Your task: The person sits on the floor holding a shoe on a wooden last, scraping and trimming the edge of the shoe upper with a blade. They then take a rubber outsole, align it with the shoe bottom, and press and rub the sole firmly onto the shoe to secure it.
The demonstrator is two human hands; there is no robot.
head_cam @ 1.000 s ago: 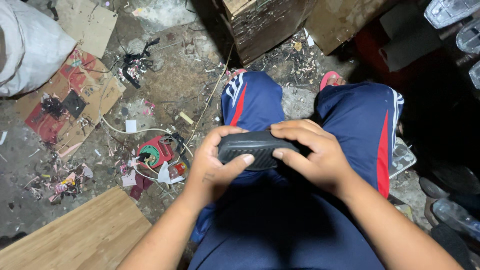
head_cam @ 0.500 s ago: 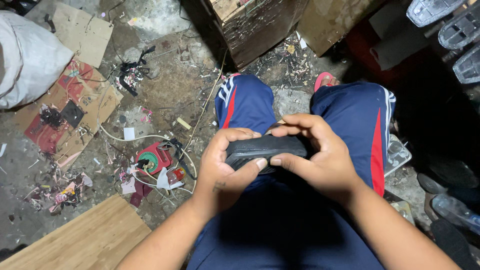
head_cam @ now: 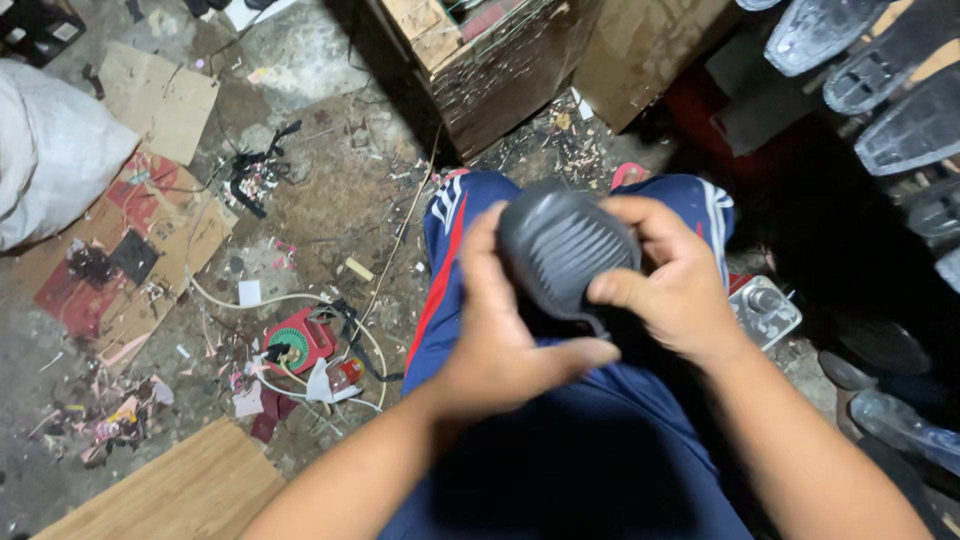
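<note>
A black rubber shoe sole (head_cam: pixel 565 250) with a ribbed tread is held up over my lap, tread side facing me. My left hand (head_cam: pixel 500 330) grips its left edge, thumb stretched under the lower rim. My right hand (head_cam: pixel 675 285) clasps the right edge, fingers curled over the top and thumb pressing on the tread. I sit with knees apart in blue trousers (head_cam: pixel 455 260) with red and white stripes.
A wooden crate (head_cam: pixel 480 70) stands ahead. Littered floor at left holds a red tool with white cord (head_cam: pixel 295 345), cardboard pieces (head_cam: pixel 160 95), a white sack (head_cam: pixel 50 150) and a wooden board (head_cam: pixel 170 495). More soles (head_cam: pixel 880 70) hang at right; a metal part (head_cam: pixel 765 310) lies by my knee.
Both hands have lifted the sole from my lap and turned it from lying edge-on to showing its ribbed tread. The view has tilted down slightly.
</note>
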